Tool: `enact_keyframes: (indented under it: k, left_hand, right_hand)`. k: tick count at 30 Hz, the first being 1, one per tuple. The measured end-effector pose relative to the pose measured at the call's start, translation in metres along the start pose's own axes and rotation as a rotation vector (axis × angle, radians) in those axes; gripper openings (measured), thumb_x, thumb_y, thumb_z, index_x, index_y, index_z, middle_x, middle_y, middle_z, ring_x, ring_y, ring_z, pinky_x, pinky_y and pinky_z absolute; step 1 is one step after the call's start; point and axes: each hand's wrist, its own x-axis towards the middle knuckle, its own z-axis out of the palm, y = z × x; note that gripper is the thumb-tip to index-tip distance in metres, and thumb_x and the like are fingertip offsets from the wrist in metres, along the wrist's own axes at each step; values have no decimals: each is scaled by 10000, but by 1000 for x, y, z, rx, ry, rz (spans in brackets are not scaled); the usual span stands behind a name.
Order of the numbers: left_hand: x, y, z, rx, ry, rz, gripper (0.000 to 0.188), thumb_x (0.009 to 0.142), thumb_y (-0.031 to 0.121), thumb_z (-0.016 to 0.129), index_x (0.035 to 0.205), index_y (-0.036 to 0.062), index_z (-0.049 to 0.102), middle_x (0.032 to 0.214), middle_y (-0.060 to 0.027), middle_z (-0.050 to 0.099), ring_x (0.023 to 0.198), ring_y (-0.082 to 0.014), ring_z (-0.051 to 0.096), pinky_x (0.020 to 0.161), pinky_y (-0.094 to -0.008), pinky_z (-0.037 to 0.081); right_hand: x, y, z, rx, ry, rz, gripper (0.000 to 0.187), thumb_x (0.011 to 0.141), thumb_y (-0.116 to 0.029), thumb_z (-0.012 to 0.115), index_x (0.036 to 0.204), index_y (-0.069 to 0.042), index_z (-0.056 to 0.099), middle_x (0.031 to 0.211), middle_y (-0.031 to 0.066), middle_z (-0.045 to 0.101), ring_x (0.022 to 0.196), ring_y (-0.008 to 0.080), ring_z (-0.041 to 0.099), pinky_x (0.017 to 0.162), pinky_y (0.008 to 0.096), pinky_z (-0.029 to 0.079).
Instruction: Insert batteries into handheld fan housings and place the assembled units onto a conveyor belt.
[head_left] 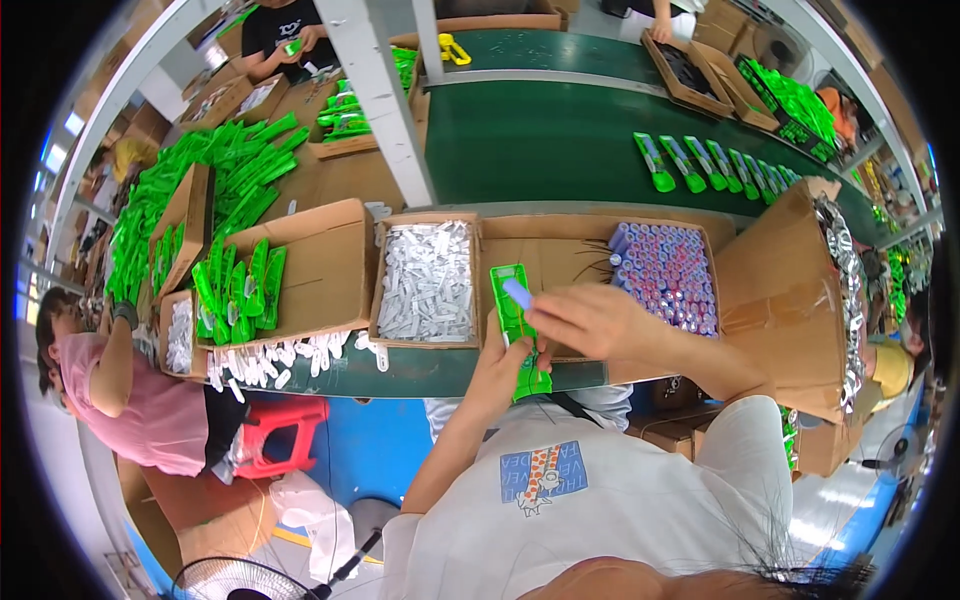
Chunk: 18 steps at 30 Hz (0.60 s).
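My left hand is closed around a long green plastic housing, which it holds upright over the table's near edge. Between the fingers of my right hand is a light purple cylindrical battery cell, tilted across the upper part of the housing. Thin wires show in the housing near my left thumb. Just beyond my right hand, a cardboard tray holds many purple battery cells standing on end, some with dark wires sticking out on the left.
White plastic pieces fill a box left of my hands. Green housings lie in a tray farther left. A row of filled green housings rests on the green belt. A tall carton stands right. A person in pink works left.
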Motion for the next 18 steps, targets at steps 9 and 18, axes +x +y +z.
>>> enact_keyframes:
  k: [9, 18]
  left_hand:
    - [-8, 4, -32, -27, 73, 69, 568, 923, -7, 383, 1448, 110, 201, 1119, -98, 492, 840, -174, 565, 694, -325, 518]
    - [-44, 29, -85, -437, 468, 179, 525, 847, 63, 458, 1337, 128, 280, 917, -117, 514, 700, -206, 526, 684, -387, 498]
  right_hand:
    - [26, -4, 45, 75, -111, -133, 438, 713, -180, 729, 1084, 33, 631, 1123, 141, 621, 1032, 247, 633, 834, 319, 564]
    - [94, 62, 163, 221, -264, 90, 152, 736, -38, 634, 864, -110, 670, 876, 39, 600, 904, 265, 605, 683, 362, 513]
